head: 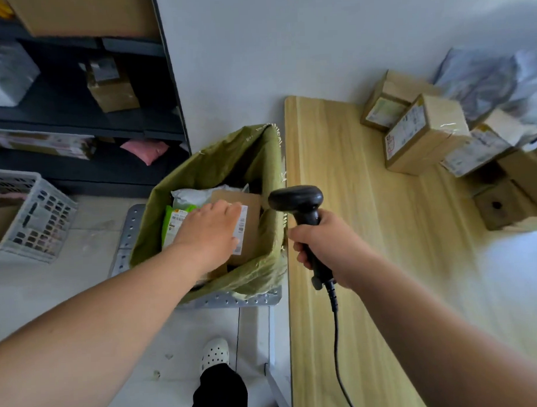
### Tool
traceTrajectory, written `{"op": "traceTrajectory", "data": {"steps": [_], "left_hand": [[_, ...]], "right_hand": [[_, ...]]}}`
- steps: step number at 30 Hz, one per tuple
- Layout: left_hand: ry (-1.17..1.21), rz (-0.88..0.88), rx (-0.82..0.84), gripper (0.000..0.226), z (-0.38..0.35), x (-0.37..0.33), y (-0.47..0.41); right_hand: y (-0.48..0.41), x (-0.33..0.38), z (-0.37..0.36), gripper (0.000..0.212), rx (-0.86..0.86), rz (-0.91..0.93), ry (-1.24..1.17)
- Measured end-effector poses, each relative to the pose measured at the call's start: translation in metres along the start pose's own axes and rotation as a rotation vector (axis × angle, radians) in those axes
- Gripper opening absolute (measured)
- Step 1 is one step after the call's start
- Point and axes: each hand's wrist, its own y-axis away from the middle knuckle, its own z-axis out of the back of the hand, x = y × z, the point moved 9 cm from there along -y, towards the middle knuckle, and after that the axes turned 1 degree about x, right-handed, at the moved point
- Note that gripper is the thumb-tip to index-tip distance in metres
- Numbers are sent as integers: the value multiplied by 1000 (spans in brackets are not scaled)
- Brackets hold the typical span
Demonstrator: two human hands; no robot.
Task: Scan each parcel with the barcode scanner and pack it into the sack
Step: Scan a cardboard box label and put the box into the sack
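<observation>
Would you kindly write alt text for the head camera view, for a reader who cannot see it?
The left hand rests on a cardboard parcel inside the green sack, while the right hand grips the barcode scanner. More parcels sit on the wooden table.

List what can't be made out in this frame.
Head view:
- Left hand grip on the cardboard box: its own back hides the thumb.
- Sack bottom: covered by box and mailers.
- Labels on table parcels: motion-blurred.
- Barcode scanner window: faces away; right hand covers the trigger.
- Scanner cable: cut by the bottom edge.
</observation>
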Motion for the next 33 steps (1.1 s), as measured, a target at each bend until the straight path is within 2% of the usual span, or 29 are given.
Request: {"op": "traceTrajectory", "data": {"steps": [4, 7, 16, 23, 25, 31, 33], "left_hand": [[76, -113, -90, 74, 35, -55, -11], [62, -186, -98, 78, 58, -105, -20], [21, -377, -113, 76, 99, -281, -47], [209, -427, -97, 72, 118, -420, -62], [344, -376, -21, 71, 114, -454, -72], [1037, -35, 450, 83, 65, -549, -100], [1228, 49, 582, 81, 51, -581, -100]], "right_hand": [[24, -7, 54, 15, -88, -8, -36], [47, -14, 102, 14, -154, -7, -56], [114, -70, 271, 16, -419, -6, -169], [160, -118, 389, 13, -601, 38, -287], [168, -129, 417, 12, -645, 56, -326], [178, -159, 487, 14, -719, 62, -448], [177, -167, 504, 14, -731, 56, -485]]}}
